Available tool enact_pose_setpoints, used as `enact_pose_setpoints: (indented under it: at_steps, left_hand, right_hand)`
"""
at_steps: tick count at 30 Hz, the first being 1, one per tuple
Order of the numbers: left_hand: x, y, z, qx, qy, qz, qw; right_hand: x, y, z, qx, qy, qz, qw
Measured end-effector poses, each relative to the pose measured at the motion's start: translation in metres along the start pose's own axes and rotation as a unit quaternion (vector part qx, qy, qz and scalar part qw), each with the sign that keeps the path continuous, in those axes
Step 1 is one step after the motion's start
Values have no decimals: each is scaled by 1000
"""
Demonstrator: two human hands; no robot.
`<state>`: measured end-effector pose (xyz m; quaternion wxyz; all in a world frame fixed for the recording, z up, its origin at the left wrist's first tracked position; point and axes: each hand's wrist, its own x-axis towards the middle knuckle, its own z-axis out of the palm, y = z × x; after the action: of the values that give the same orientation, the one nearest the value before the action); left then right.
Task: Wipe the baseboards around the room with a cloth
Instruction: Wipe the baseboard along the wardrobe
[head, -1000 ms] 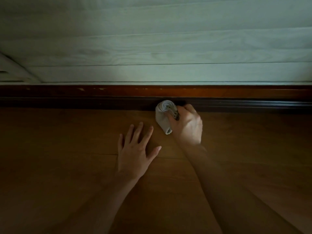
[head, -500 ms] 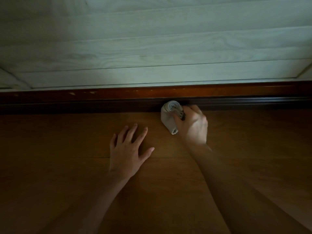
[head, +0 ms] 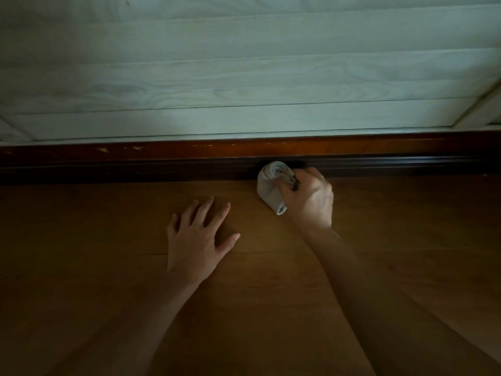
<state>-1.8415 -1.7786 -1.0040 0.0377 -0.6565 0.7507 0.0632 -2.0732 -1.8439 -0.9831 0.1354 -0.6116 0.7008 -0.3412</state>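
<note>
Against the baseboard [head: 162, 158], right hand [head: 309, 202] grips the rolled cloth [head: 271, 185] pointing wallward; left hand [head: 198, 237] spread flat.

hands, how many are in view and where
2. The left hand lies flat, fingers spread, on the wooden floor. The right hand grips the rolled cloth against the baseboard.

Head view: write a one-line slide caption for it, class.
The right hand holds a bunched pale cloth against the dark baseboard while the left hand rests flat on the floor.
</note>
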Motion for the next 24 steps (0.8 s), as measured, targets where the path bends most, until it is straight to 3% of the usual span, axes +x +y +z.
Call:
enact_pose_setpoints:
  at_steps: [10, 16, 21, 24]
  left_hand:
    - [2, 3, 0, -9, 0, -7, 1000]
    - [3, 5, 1, -1, 3, -9, 1000]
    - [5, 4, 0, 5, 7, -4, 1000]
    - [5, 5, 1, 5, 5, -6, 1000]
  right_hand:
    - [1, 62, -51, -54, 91, 87, 991]
    - [3, 46, -39, -36, 58, 46, 997]
    - [2, 63, -52, -45, 89, 85, 991]
    - [3, 52, -43, -42, 67, 55, 995]
